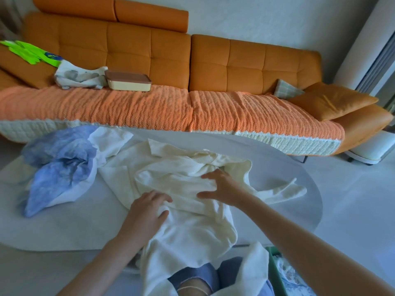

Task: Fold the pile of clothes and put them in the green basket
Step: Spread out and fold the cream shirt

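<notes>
From the head camera, I see the cream garment point(188, 178) crumpled across the middle of the white oval table point(277, 167). Its lower part spills over the near edge and onto my lap, hiding most of my denim-clad knees point(192, 276). Its shape is hard to read. One narrow strip trails toward the right end of the surface, and the rest is folds over folds.

My left hand point(147, 212) is near the near edge, with fingers and thumb curled round a bunch of the cream fabric. My right hand point(222, 189) is just beyond it and apart from it, lying spread and flat on the cloth and gripping nothing. Its fingertips are partly sunk into a fold.

A blue-and-white mottled garment point(62, 165) is heaped at the left end of the table. A white cloth runs under it and the cream one, and I cannot tell whether that is a separate piece.

The green basket point(272, 272) is below the near edge, right of my knees. Only a strip of its wall shows, as my right forearm and the frame's bottom edge cut it off. Something pale and patterned lies inside, too blurred to name.

Beyond the far edge is the orange sofa point(245, 60), with a lidded box point(128, 81) on the left part of its seat.
</notes>
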`<control>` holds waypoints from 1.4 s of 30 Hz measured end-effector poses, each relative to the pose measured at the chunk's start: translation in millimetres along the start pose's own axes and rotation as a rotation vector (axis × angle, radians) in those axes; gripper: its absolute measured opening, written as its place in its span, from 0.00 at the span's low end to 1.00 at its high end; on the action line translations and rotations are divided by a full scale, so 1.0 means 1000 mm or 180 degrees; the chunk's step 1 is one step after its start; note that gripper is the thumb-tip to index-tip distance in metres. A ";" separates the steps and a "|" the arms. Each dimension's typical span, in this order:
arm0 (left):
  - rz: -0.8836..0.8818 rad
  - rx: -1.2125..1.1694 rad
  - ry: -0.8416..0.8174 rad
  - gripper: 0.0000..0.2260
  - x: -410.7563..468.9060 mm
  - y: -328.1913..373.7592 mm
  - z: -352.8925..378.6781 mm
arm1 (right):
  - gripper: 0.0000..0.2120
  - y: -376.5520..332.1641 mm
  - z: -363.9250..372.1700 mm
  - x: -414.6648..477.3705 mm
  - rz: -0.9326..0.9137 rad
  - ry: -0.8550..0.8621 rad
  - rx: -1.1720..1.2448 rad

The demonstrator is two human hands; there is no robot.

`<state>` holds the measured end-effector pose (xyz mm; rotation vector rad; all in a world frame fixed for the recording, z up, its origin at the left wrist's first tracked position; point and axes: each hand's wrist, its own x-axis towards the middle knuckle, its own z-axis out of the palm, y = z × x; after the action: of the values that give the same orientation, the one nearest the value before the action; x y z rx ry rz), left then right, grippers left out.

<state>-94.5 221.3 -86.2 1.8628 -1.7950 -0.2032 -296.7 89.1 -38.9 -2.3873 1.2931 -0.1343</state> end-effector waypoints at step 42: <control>-0.0870 0.1330 -0.1428 0.21 0.062 0.037 0.027 | 0.28 0.068 -0.009 0.096 0.0420 -0.0362 -0.2207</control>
<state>-132.9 155.2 -75.5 2.5229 -1.9751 -0.3976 -298.3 -25.0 -68.8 -2.7821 1.6265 0.5704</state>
